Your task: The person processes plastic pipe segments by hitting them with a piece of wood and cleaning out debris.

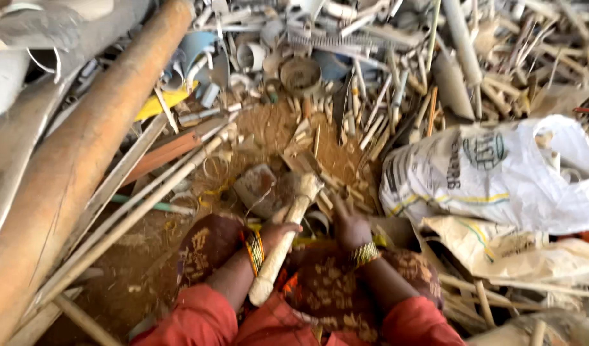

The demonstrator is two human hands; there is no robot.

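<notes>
My left hand (276,232) grips a pale, thick wooden stick (283,247) that runs from near my lap up to a worn head (307,186) resting on the sandy ground. My right hand (349,225) is just to the right of the stick with fingers spread, touching small cut pipe pieces (330,202) on the ground. Both wrists wear beaded bracelets. Red sleeves and a patterned brown cloth over my knees fill the bottom of the view.
A large orange-brown pipe (89,134) slants along the left, with thin pale pipes (134,211) beside it. A heap of cut plastic pipe scraps (371,57) covers the top. White printed sacks (493,173) lie at the right.
</notes>
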